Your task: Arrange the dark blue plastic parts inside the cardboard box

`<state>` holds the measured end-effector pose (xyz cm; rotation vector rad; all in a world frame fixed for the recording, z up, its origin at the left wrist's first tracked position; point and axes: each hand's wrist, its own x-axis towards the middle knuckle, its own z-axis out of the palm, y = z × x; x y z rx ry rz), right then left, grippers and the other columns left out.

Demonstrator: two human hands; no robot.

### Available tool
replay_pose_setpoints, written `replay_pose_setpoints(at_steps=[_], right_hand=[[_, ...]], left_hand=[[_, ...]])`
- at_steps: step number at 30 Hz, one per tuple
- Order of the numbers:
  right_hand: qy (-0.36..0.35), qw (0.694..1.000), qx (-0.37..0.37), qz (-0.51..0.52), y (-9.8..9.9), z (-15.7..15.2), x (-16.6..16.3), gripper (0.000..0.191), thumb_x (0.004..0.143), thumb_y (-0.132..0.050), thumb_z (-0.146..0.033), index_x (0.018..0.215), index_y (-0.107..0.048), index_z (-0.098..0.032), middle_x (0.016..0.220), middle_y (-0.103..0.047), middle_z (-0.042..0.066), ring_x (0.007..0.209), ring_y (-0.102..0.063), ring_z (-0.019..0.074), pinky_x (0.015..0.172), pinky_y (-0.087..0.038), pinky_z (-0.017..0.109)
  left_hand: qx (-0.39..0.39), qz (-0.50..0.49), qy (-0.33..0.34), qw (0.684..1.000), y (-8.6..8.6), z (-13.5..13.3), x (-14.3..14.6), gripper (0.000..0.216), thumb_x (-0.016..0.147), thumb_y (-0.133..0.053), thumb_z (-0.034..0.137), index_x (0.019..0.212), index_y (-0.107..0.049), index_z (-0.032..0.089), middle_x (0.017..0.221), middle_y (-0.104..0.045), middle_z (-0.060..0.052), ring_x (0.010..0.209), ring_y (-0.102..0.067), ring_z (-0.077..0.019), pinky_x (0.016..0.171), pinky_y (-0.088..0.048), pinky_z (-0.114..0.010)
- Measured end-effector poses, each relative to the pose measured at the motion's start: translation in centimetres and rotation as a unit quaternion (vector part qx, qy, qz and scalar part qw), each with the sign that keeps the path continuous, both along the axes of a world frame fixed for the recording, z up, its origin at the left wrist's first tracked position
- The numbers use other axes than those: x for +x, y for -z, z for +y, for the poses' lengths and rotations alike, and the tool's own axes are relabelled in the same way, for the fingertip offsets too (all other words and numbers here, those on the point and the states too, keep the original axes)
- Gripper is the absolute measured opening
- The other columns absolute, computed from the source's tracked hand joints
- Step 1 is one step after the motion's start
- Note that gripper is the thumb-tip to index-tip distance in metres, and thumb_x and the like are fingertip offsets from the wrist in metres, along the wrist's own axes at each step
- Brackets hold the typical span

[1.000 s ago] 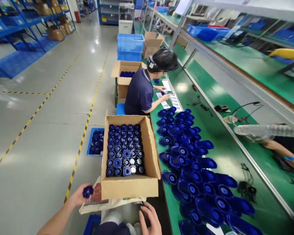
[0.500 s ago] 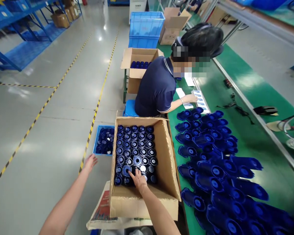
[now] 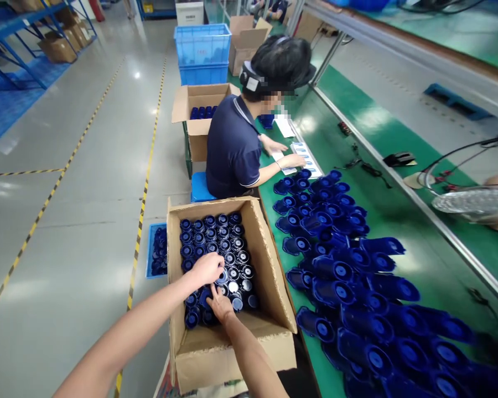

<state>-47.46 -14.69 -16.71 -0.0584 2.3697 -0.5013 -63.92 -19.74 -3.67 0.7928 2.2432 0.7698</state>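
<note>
Head view shows both hands down inside the open cardboard box, working among the blue bottles that stand upright in tight rows with their tops facing up. The left hand is curled into a loose fist over the middle rows, knuckles up, fingers folded onto one or two bottle tops; whether they actually pinch a bottle I cannot tell, since the back of the hand hides them. The right hand lies just nearer, fingers pressed down between the near rows, its tips buried among the tops and touching the left hand. Both reaching in from the near side fits the near corner being less tightly filled than the far rows.

The box's flaps stand open, which leaves the whole grid reachable from above. To the right, on the green bench, many more blue bottles lie on their sides in a long heap. Left of the box, on the floor, sits a blue tray of dark parts. Farther off, a seated co-worker handles label sheets beside another open carton.
</note>
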Motion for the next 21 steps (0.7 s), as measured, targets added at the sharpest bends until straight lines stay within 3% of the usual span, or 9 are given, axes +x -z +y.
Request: replay_pose_setpoints(at_steps=[2, 5, 9, 12, 14, 16, 19, 21], right_hand=[[0.017, 1.000, -0.012, 0.016, -1.4, 0.4, 0.0, 0.041, 0.096, -0.055, 0.000, 0.127, -0.070, -0.023, 0.172, -0.030, 0.010, 0.151, -0.038, 0.0388, 0.099, -0.061, 0.051], [0.073, 0.996, -0.013, 0.042, -4.8, 1.8, 1.0, 0.045, 0.092, -0.050, 0.003, 0.122, -0.070, -0.023, 0.170, -0.034, 0.013, 0.144, -0.048, 0.0366, 0.096, -0.061, 0.049], [0.189, 0.977, 0.009, 0.093, -11.6, 5.3, 5.4, 0.055, 0.081, -0.054, 0.005, 0.129, -0.065, -0.022, 0.161, -0.042, 0.021, 0.135, -0.056, 0.0395, 0.097, -0.059, 0.049], [0.322, 0.932, -0.013, 0.165, -16.3, 8.1, 10.9, 0.071, 0.072, -0.061, -0.002, 0.140, -0.057, -0.022, 0.159, -0.041, 0.018, 0.140, -0.051, 0.0383, 0.111, -0.051, 0.045], [0.482, 0.837, -0.114, 0.233, -18.2, 9.4, 15.3, 0.062, 0.071, -0.061, -0.009, 0.132, -0.061, -0.023, 0.147, -0.053, 0.014, 0.133, -0.056, 0.0351, 0.112, -0.050, 0.042], [0.612, 0.707, -0.234, 0.264, -18.8, 9.7, 20.2, 0.052, 0.072, -0.062, -0.018, 0.123, -0.066, -0.022, 0.128, -0.066, 0.012, 0.118, -0.065, 0.0326, 0.106, -0.053, 0.041], [0.728, 0.530, -0.359, 0.247, -17.8, 8.2, 27.8, 0.048, 0.067, -0.066, -0.024, 0.115, -0.069, -0.019, 0.102, -0.074, 0.007, 0.094, -0.071, 0.0280, 0.088, -0.059, 0.037], [0.775, 0.430, -0.394, 0.245, -16.5, 6.7, 32.8, 0.045, 0.060, -0.067, -0.021, 0.105, -0.071, -0.020, 0.087, -0.073, 0.002, 0.080, -0.071, 0.0244, 0.076, -0.059, 0.033]], left_hand=[[-0.080, -0.015, 0.059, 0.995, 3.6, 3.3, 0.7, 0.019, 0.096, -0.074, 0.032, 0.106, -0.072, 0.015, 0.116, -0.071, -0.010, 0.110, -0.067, -0.0257, 0.102, -0.055, -0.048], [-0.156, -0.014, 0.118, 0.981, 7.4, 5.1, 2.2, 0.029, 0.098, -0.071, 0.033, 0.122, -0.068, 0.016, 0.138, -0.063, -0.013, 0.128, -0.060, -0.0307, 0.110, -0.051, -0.055], [-0.190, 0.016, 0.152, 0.970, 9.9, 4.5, 4.2, 0.039, 0.099, -0.070, 0.033, 0.135, -0.064, 0.020, 0.159, -0.046, -0.013, 0.148, -0.041, -0.0368, 0.122, -0.035, -0.064], [-0.192, 0.035, 0.156, 0.968, 10.9, 4.1, 5.4, 0.048, 0.097, -0.072, 0.035, 0.140, -0.059, 0.020, 0.161, -0.043, -0.013, 0.150, -0.037, -0.0382, 0.124, -0.031, -0.065], [-0.194, 0.049, 0.147, 0.969, 11.4, 4.1, 6.1, 0.051, 0.095, -0.073, 0.035, 0.141, -0.058, 0.020, 0.161, -0.043, -0.013, 0.148, -0.039, -0.0383, 0.122, -0.034, -0.064], [-0.200, 0.069, 0.132, 0.968, 11.5, 4.2, 7.2, 0.051, 0.094, -0.073, 0.034, 0.140, -0.058, 0.019, 0.158, -0.045, -0.013, 0.144, -0.042, -0.0378, 0.117, -0.039, -0.061], [-0.208, 0.112, 0.109, 0.966, 11.6, 5.1, 9.3, 0.055, 0.089, -0.074, 0.034, 0.139, -0.057, 0.018, 0.153, -0.049, -0.016, 0.139, -0.048, -0.0380, 0.113, -0.043, -0.057], [-0.213, 0.142, 0.095, 0.962, 11.7, 6.3, 10.8, 0.056, 0.080, -0.074, 0.038, 0.130, -0.061, 0.018, 0.145, -0.055, -0.021, 0.133, -0.054, -0.0438, 0.110, -0.043, -0.057]])
